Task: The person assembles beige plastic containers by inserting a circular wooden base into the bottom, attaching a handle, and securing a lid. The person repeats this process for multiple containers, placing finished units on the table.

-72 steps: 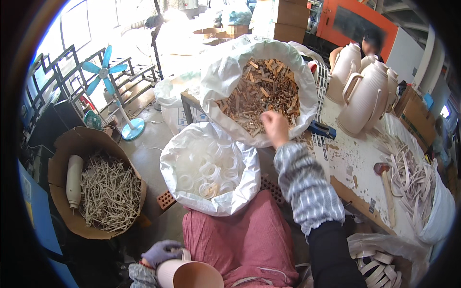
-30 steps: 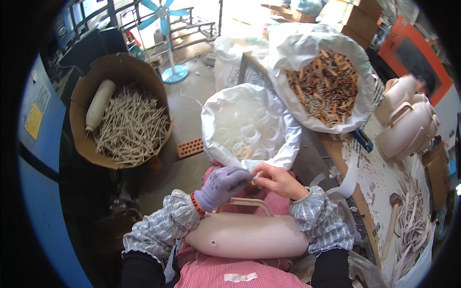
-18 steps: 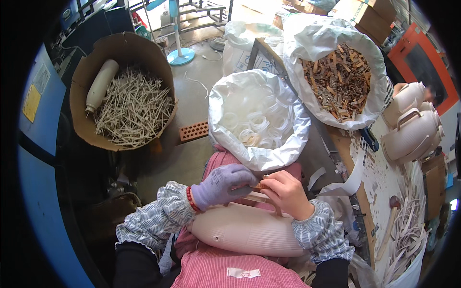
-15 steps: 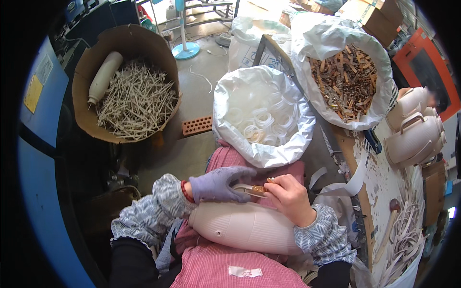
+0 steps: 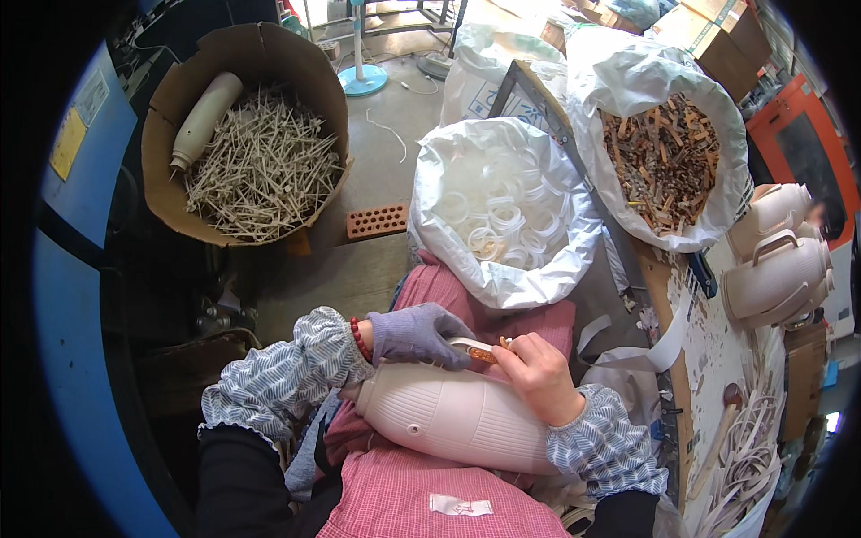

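A ribbed, pale pink vacuum-flask casing (image 5: 457, 414) lies across my lap, a small round hole in its side. Above it my left hand (image 5: 420, 336), in a purple-grey glove, is closed around a pale curved handle (image 5: 465, 343), most of which the glove hides. My right hand (image 5: 541, 375), bare, pinches at the handle's right end. A shiny copper-coloured plate (image 5: 482, 355) shows there between the hands. Something small and pale also shows at the right fingertips, too small to name.
Ahead stands a white sack of clear plastic rings (image 5: 430, 215), with a sack of copper-coloured strips (image 5: 587, 134) beyond it. A cardboard drum of thin pale sticks (image 5: 154, 152) stands left. Handled flasks (image 5: 771, 282) and pale straps (image 5: 740, 484) lie on the right-hand bench (image 5: 708, 394).
My left hand has closed further around the handle and shifted slightly right, covering more of it. The right hand stays pinched at the plate end. The whole view has shifted slightly.
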Demonstrator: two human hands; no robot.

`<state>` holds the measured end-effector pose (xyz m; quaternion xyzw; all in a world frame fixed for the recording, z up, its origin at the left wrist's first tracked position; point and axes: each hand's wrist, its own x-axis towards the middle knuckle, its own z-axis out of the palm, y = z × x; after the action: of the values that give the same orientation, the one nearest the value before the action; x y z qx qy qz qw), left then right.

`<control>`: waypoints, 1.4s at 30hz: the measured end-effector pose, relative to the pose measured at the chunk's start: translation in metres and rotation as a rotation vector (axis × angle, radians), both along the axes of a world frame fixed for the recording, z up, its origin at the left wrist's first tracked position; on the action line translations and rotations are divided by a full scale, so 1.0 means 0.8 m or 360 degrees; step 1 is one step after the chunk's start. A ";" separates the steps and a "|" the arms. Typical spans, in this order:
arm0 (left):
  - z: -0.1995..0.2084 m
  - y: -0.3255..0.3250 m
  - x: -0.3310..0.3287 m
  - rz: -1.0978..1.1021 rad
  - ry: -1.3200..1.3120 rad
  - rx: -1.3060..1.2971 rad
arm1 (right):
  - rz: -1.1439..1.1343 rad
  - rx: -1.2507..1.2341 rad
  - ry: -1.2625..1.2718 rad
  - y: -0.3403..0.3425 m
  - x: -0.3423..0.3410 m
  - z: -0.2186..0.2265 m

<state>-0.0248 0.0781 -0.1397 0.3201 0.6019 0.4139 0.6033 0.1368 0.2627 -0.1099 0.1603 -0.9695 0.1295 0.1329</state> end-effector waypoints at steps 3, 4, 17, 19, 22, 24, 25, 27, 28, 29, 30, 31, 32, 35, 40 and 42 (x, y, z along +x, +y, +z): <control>-0.002 0.002 -0.002 -0.0012 0.0018 0.0009 | 0.0003 -0.0001 -0.0010 0.001 -0.001 -0.002; 0.000 0.003 -0.003 -0.0018 0.0010 -0.0007 | 0.0004 -0.0004 -0.0008 0.002 -0.002 -0.003; 0.014 0.018 0.013 0.0049 0.0378 -0.0110 | -0.0048 -0.0490 -0.0171 0.011 -0.001 -0.010; 0.019 0.017 0.018 0.0078 0.0470 -0.0022 | -0.0085 -0.0940 -0.0306 0.023 -0.001 -0.007; 0.043 0.007 0.024 0.0040 0.0931 0.0447 | -0.0048 -0.1477 -0.0747 0.042 0.000 0.011; 0.049 -0.001 0.024 -0.0029 0.1244 0.0845 | 0.0108 -0.1659 -0.0913 0.046 0.000 0.024; 0.049 0.000 0.024 0.0056 0.1280 0.1141 | 0.0145 -0.1614 -0.0837 0.041 0.000 0.025; 0.054 0.000 0.025 0.0053 0.1230 0.1251 | 0.0219 -0.1521 -0.0689 0.023 -0.001 0.026; 0.053 -0.001 0.025 0.0028 0.1217 0.1229 | 0.0225 -0.1504 -0.0598 0.014 -0.002 0.026; 0.050 -0.001 0.024 0.0003 0.1204 0.1207 | 0.0188 -0.1272 -0.0468 0.011 -0.004 0.022; 0.047 0.000 0.023 -0.0022 0.1190 0.1186 | 0.0149 -0.1039 -0.0340 0.011 -0.008 0.016; 0.042 -0.001 0.024 -0.0009 0.1190 0.1213 | 0.0108 -0.0807 -0.0223 0.007 -0.011 0.013; 0.039 -0.002 0.025 0.0002 0.1190 0.1241 | 0.0000 -0.0509 0.0165 0.001 -0.013 0.011; 0.035 -0.010 0.029 0.0002 0.1234 0.1289 | -0.0075 0.0093 0.0018 0.002 -0.003 0.039; 0.039 -0.041 0.050 0.0018 0.1481 0.1284 | 0.0074 -0.0294 -0.0045 -0.004 -0.004 0.055; 0.031 -0.064 0.067 0.0205 0.1474 0.1183 | 0.0197 -0.0714 -0.0544 0.000 0.005 0.051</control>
<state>0.0291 0.0270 -0.1153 0.6198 0.6354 0.4498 0.0992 0.1411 0.2626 -0.0689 0.1616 -0.9133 0.3737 -0.0083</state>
